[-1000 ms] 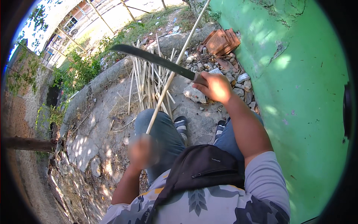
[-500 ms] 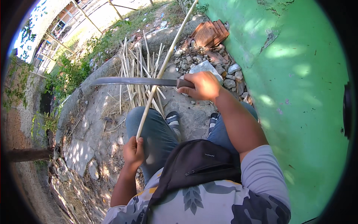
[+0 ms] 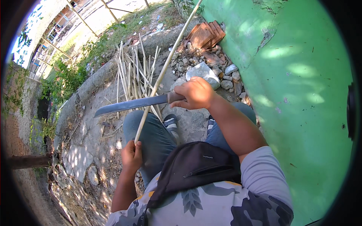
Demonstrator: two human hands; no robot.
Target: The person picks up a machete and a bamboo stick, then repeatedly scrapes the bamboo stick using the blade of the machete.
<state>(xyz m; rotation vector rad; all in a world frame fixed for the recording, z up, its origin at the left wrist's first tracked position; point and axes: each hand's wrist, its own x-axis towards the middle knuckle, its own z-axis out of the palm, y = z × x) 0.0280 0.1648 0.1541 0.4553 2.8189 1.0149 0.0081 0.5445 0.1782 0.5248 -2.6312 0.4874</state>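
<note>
1. Left hand [image 3: 131, 155] grips the stick [image 3: 166, 64] at its near end, beside the left knee [image 3: 131, 126]; the stick slants up and away.
2. Right hand [image 3: 195, 94] is closed round the handle of the knife [image 3: 130, 106]; its blade crosses the stick, contact unclear.
3. Step in hand: seemingly trimming the stick, with cut strips [image 3: 130, 71] beyond.
4. Next move calls for a firm left grip, edge clear of the knee.
</note>
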